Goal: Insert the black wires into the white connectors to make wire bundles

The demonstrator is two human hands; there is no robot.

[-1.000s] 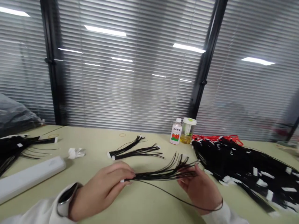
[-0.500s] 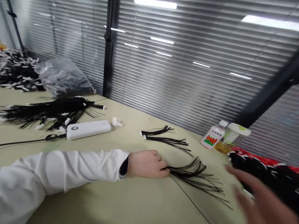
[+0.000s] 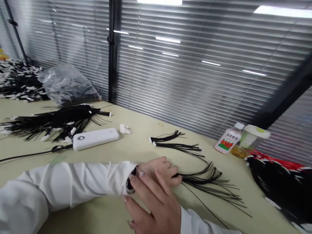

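Note:
My left hand rests on the table, its fingers closed around one end of a black wire bundle. The loose wire ends fan out to the right, and one long strand runs off toward the lower right. Over my left wrist lies my right hand, fingers spread, its fingertips at the dark watch and the white cuff. Nothing shows in the right hand, though its palm is hidden. Beyond my hands lie two small black wire bundles with white connectors at their left ends.
A white power bank with a black strap and a crumpled white tissue lie left of centre. Black cable piles and a clear plastic bag sit farther back. A bottle, a lidded cup and black cables are at right.
My right hand has come in from the lower right and now lies across my left wrist. My left hand keeps its hold on the wires. The view has shifted slightly.

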